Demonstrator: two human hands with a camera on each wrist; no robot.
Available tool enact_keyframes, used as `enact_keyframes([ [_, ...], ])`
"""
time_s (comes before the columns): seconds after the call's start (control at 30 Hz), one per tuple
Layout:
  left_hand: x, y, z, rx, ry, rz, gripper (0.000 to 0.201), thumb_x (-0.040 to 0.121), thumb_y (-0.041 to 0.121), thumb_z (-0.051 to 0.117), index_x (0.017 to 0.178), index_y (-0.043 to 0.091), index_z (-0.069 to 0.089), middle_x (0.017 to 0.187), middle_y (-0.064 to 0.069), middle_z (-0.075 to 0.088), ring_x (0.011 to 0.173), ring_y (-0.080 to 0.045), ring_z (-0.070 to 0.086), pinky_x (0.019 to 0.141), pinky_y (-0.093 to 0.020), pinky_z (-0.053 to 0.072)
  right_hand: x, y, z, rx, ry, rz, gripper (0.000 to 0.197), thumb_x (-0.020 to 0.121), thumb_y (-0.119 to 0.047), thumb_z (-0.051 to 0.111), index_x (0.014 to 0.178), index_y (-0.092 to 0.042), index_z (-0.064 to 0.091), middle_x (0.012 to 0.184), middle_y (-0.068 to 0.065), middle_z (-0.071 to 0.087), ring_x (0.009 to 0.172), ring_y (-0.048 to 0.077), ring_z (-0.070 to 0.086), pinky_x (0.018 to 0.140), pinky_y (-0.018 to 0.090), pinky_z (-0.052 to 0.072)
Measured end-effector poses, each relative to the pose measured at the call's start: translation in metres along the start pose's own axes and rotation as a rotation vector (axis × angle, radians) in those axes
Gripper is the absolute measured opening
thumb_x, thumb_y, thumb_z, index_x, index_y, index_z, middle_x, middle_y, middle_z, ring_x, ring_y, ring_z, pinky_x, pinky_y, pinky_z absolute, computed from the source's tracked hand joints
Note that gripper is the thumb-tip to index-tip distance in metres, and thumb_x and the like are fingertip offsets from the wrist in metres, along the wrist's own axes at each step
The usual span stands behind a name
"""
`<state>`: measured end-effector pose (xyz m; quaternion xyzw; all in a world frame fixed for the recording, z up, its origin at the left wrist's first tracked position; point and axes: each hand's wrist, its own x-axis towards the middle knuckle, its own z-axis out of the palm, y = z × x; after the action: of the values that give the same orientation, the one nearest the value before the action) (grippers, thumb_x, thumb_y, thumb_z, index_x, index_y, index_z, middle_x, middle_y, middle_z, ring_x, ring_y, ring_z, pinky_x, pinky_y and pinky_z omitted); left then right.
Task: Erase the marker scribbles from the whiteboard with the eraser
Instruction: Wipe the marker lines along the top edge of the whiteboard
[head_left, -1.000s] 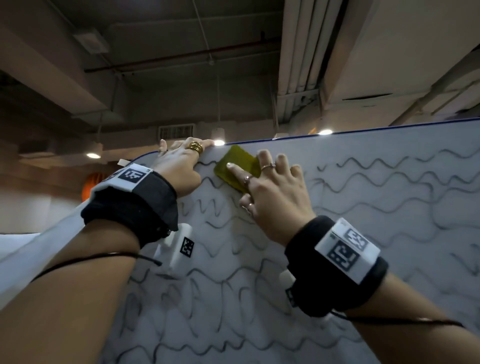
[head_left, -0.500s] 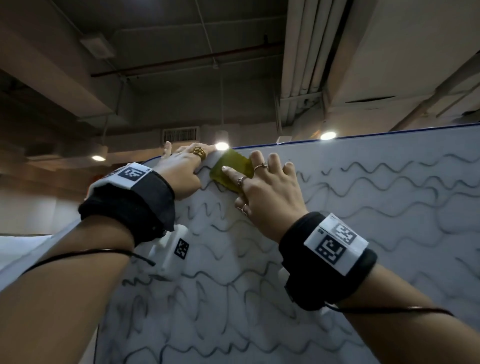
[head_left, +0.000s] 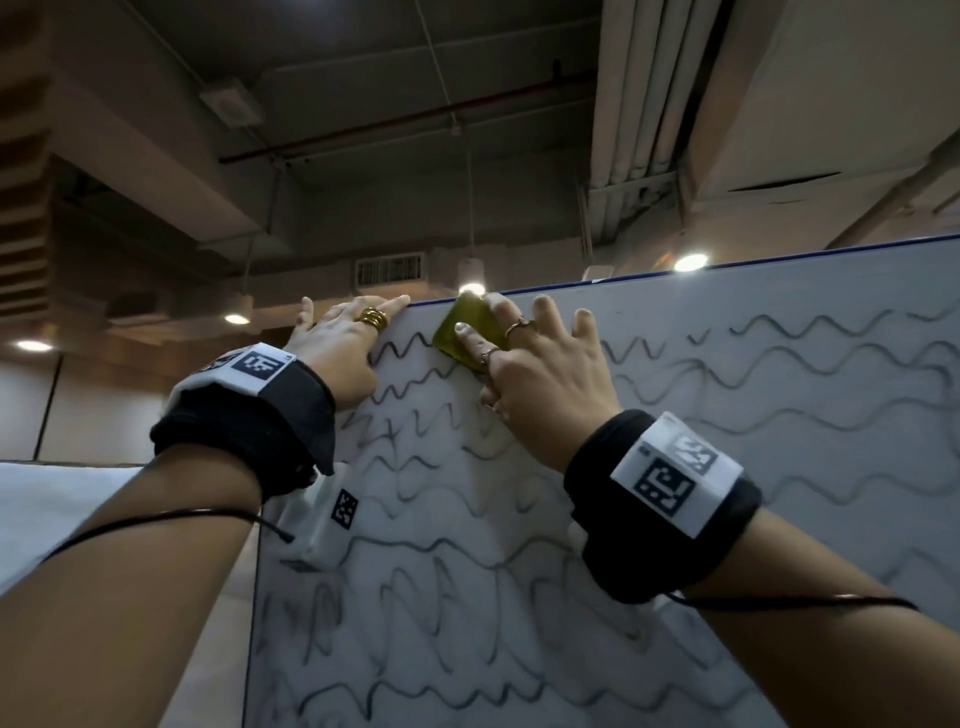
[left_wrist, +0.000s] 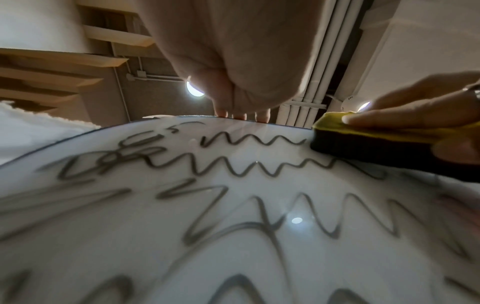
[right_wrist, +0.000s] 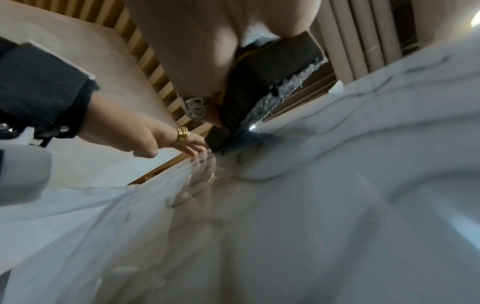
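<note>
The whiteboard (head_left: 727, 415) stands upright and is covered in wavy black marker scribbles (head_left: 400, 353), many of them smeared grey. The yellow eraser (head_left: 457, 332) with its dark felt face lies flat on the board right at the top edge. My right hand (head_left: 540, 374) holds it, with fingers (left_wrist: 415, 115) across the yellow back and the thumb on its side. My left hand (head_left: 343, 343) lies flat on the board just left of the eraser (left_wrist: 376, 144), and its fingertips (left_wrist: 244, 115) reach the top edge near the upper left corner.
The board's left edge (head_left: 254, 571) runs down beside my left forearm. Above the board are ceiling ducts and pipes (head_left: 639, 104) and ceiling lights (head_left: 691, 262). More scribbles cover the board to the right and below.
My right hand has slid the eraser up the board to its top edge. My left hand has stayed at the upper left corner.
</note>
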<state>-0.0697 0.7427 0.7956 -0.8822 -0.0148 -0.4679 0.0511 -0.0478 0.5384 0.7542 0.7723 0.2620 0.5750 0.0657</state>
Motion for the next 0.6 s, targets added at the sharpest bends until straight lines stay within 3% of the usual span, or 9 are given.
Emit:
enact_keyframes([
  [0.27, -0.002, -0.002, 0.003, 0.003, 0.012, -0.010, 0.087, 0.081, -0.001, 0.047, 0.149, 0.033, 0.006, 0.155, 0.003, 0.011, 0.144, -0.018, 0.008, 0.115, -0.045, -0.009, 0.011, -0.010, -0.007, -0.016, 0.005, 0.003, 0.053, 0.097, -0.039, 0.040, 0.147, -0.034, 0.022, 0.157, 0.002, 0.011, 0.131, 0.031, 0.016, 0.099, 0.046, 0.023],
  [0.47, -0.005, -0.011, 0.005, -0.020, 0.034, 0.025, 0.085, 0.081, 0.001, 0.048, 0.149, 0.034, 0.008, 0.155, 0.006, 0.013, 0.143, -0.017, 0.010, 0.113, -0.047, -0.010, 0.000, -0.024, 0.005, 0.017, -0.017, -0.109, 0.054, 0.095, -0.040, 0.043, 0.146, -0.036, 0.026, 0.158, 0.003, 0.008, 0.129, 0.028, 0.016, 0.094, 0.043, 0.017],
  [0.6, 0.001, -0.014, -0.001, -0.036, -0.006, 0.010, 0.085, 0.081, -0.003, 0.046, 0.150, 0.030, 0.010, 0.155, 0.006, 0.013, 0.143, -0.019, 0.009, 0.113, -0.049, -0.013, 0.004, -0.012, -0.002, -0.022, 0.016, -0.050, 0.051, 0.096, -0.040, 0.042, 0.145, -0.037, 0.028, 0.157, 0.001, 0.012, 0.128, 0.029, 0.018, 0.096, 0.044, 0.020],
])
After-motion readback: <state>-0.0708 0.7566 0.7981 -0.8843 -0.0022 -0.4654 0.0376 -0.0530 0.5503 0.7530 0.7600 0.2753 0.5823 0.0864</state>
